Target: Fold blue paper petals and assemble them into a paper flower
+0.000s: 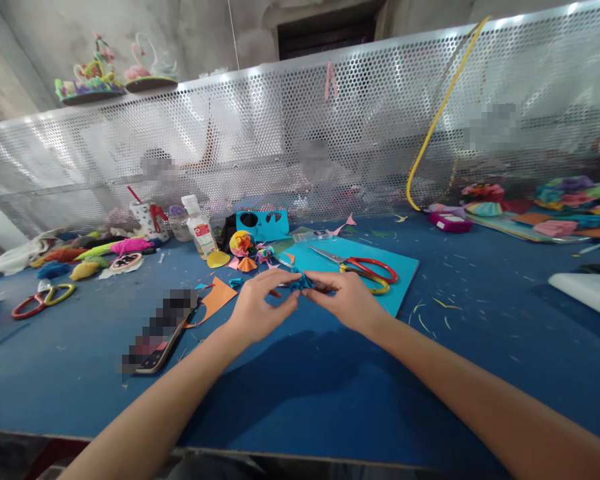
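Note:
Both my hands meet over the middle of the blue table [300,387]. My left hand [259,308] and my right hand [347,300] pinch a small folded piece of blue paper [303,280] between their fingertips. Just behind them lies a turquoise sheet [405,267] with red-and-yellow-handled scissors [365,268] on it. Small paper flowers and cones [245,253] sit to the left of the sheet.
A phone [157,347] and an orange paper scrap [219,297] lie left of my hands. A glue bottle [200,230], a cup [147,220], coloured paper shapes [100,253] and another pair of scissors [43,300] are at the left. A perforated metal screen [300,133] backs the table. Paper crafts [570,200] lie far right.

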